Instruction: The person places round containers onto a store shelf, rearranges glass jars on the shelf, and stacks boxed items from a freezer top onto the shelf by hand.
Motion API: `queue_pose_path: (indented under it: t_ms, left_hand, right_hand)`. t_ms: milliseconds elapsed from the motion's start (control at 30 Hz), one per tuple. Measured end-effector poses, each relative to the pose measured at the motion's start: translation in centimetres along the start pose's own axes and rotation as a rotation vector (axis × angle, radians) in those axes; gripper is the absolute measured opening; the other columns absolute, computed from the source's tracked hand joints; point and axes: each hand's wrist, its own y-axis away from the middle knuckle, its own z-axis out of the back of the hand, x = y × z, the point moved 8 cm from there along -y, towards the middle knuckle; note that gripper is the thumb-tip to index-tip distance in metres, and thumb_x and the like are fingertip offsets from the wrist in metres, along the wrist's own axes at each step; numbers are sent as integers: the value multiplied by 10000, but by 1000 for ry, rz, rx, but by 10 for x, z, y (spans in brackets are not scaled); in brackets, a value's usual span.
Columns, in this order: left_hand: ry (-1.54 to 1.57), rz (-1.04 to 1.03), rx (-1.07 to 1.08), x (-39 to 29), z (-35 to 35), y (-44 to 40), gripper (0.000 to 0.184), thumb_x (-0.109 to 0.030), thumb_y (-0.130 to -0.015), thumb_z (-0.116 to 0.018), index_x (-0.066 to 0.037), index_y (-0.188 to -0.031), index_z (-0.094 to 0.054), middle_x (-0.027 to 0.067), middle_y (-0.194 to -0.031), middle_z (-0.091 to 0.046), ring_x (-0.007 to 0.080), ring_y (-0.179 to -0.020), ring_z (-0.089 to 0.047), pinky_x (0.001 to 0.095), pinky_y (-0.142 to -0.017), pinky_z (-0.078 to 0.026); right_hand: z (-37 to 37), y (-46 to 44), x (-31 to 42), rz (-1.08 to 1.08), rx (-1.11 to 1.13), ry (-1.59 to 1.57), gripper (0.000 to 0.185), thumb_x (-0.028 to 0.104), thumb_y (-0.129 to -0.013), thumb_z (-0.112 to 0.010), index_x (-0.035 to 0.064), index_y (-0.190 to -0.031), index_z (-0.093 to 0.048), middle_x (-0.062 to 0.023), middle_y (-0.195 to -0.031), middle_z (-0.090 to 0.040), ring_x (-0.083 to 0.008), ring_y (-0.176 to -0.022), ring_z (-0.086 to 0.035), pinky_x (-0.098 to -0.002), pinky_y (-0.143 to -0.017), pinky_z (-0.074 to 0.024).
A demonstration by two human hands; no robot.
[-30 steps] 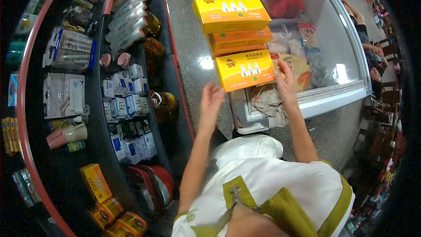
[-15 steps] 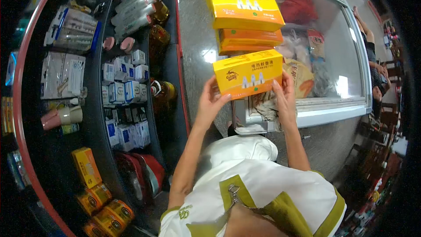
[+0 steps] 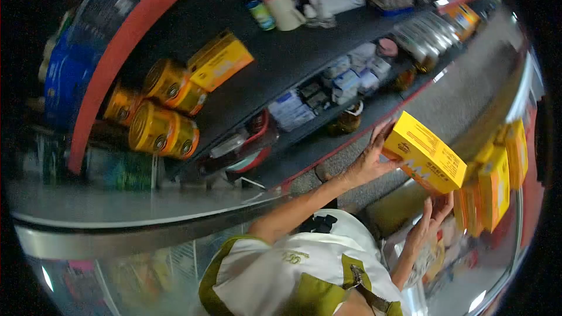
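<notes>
Box [image 3: 424,155] in bright yellow is tilted in the air between the person's two hands, its left end higher than its right and its printed sides facing the head camera. The left hand [image 3: 374,158] grips it at the left end, with the thumb on the front and the fingers around the edge. The right hand [image 3: 430,222] is below the lower right part, fingertips up against the underside (whether they grip it or merely touch, I cannot tell). Just past its right end in view are more yellow boxes [image 3: 494,190], grouped together and a little blurred. On the dark shelf [image 3: 252,90] to the left, well apart from the hands, a yellow carton [image 3: 222,61] lies beside some orange tubs [image 3: 155,129]. Farther along are small white packets [image 3: 345,85] and two cups [image 3: 285,13]
</notes>
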Motion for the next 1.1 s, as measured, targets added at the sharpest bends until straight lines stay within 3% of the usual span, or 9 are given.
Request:
queue_pose_path:
  t_ms: [100,167,200,300,367,533,567,800,1100]
  left_hand:
    - [-115,-10,-148,15,51,1,763,-89,-791,-748,-63,-1418,-313,149,-1358,-350,283,-1301,-339,376,-1005,-412]
    - [-60,127,-189,50,85,10,805,-117,-783,-758,-59,-1429,-281,173,-1340,-373,316,-1284,-365,415,-1033,-374]
    - [-28,188,-232,48,107,9,827,-131,-779,-763,-57,-1434,-265,185,-1331,-385,332,-1275,-378,434,-1047,-354]
    - [135,225,-511,12,183,15,553,-124,-807,-745,-35,-1258,-436,116,-1183,-539,232,-1132,-522,382,-973,-420]
    - [102,118,-653,-7,228,20,500,-135,-820,-742,-42,-1219,-457,87,-1133,-572,190,-1047,-565,342,-940,-441]
    - [-185,213,-911,-19,323,55,630,-170,-825,-731,-11,-1332,-392,105,-1198,-566,195,-1084,-545,332,-967,-415]
    - [-173,227,-940,-17,336,60,651,-204,-815,-744,-14,-1331,-395,112,-1202,-563,201,-1095,-539,333,-978,-404]
    - [-329,379,-999,12,399,82,638,-172,-834,-726,-58,-1356,-377,78,-1305,-497,199,-1204,-471,346,-1037,-357]
    - [-265,386,-1112,25,412,82,595,-165,-835,-722,-41,-1321,-401,97,-1240,-543,196,-1128,-524,341,-988,-396]
  right_hand:
    - [-65,-17,-8,-4,159,-59,658,6,-892,-563,91,-1471,-262,-130,-1462,-341,-254,-1350,-335,-391,-1125,-239]
    - [-108,-18,3,-67,259,-100,678,-22,-875,-568,85,-1470,-262,-133,-1469,-330,-262,-1345,-343,-393,-1125,-238]
    - [-131,-24,8,46,354,-85,690,-22,-867,-575,75,-1472,-256,-132,-1474,-325,-263,-1339,-352,-395,-1122,-245]
    - [-204,-24,19,80,552,-96,683,-2,-858,-592,47,-1463,-279,-130,-1474,-336,-265,-1351,-345,-381,-1122,-251]
    - [-257,-21,36,168,666,-62,686,7,-847,-603,34,-1458,-293,-140,-1469,-355,-258,-1359,-340,-371,-1131,-237]
    - [-371,-2,33,216,980,-83,711,45,-824,-624,25,-1454,-296,-196,-1491,-325,-292,-1390,-306,-364,-1144,-225]
    - [-389,0,38,318,998,7,705,59,-833,-621,42,-1454,-288,-208,-1487,-326,-301,-1385,-316,-367,-1139,-236]
    - [-484,9,12,303,1151,17,673,139,-844,-620,85,-1421,-277,-239,-1310,-504,-398,-1193,-518,-413,-1012,-417]
    - [-517,6,3,310,1149,47,694,95,-835,-609,91,-1436,-262,-223,-1284,-527,-381,-1192,-527,-409,-1004,-428]
